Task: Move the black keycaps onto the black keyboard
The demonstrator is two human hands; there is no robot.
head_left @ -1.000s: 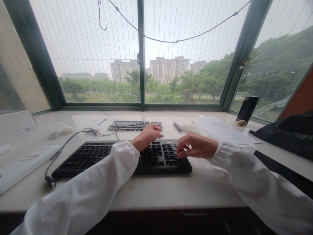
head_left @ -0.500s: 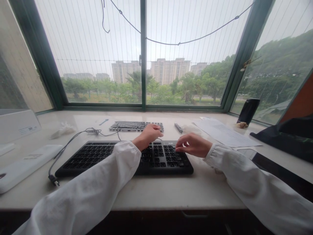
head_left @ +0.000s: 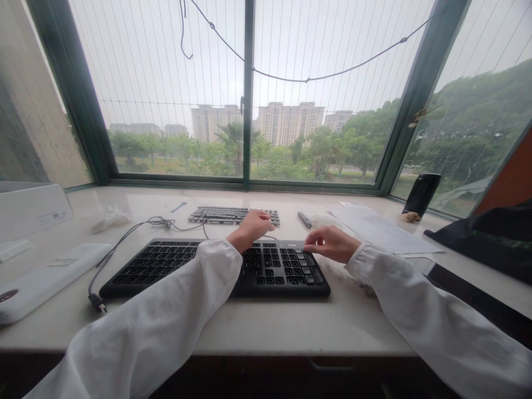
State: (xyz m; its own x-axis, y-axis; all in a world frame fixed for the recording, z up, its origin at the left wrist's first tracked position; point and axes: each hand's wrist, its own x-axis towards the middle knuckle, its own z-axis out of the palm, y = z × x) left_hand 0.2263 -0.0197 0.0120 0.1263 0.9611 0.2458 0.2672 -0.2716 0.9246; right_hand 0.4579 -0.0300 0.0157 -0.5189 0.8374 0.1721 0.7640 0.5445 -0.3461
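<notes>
A black keyboard (head_left: pixel 266 289) lies on the white counter, its cable running off behind and to the left. Many of its key positions look like open sockets, while the right-hand number pad column bears flat caps. Behind it, loose keycaps (head_left: pixel 218 214) are laid out in keyboard order. My left hand (head_left: pixel 254 226) reaches over the keyboard to the right part of these keycaps, fingers pinched together; anything between them is hidden. At the number pad's upper right corner, my right hand (head_left: pixel 330 243) is curled with thumb and fingertips together, touching the keys. What it may hold is too small to make out.
A USB plug (head_left: pixel 98 303) lies left of the keyboard. Farther left are a white slab-shaped device (head_left: pixel 54 280) and a white box (head_left: pixel 35 208). Printed paper (head_left: pixel 382 228), a black cylinder (head_left: pixel 421 195), a dark tablet-like object (head_left: pixel 474 291) and black cloth (head_left: pixel 486 235) occupy the right.
My right hand has shifted slightly to the right and uncovered more of the number pad's right column. My left hand stays over the loose keycaps. The view has tilted slightly.
</notes>
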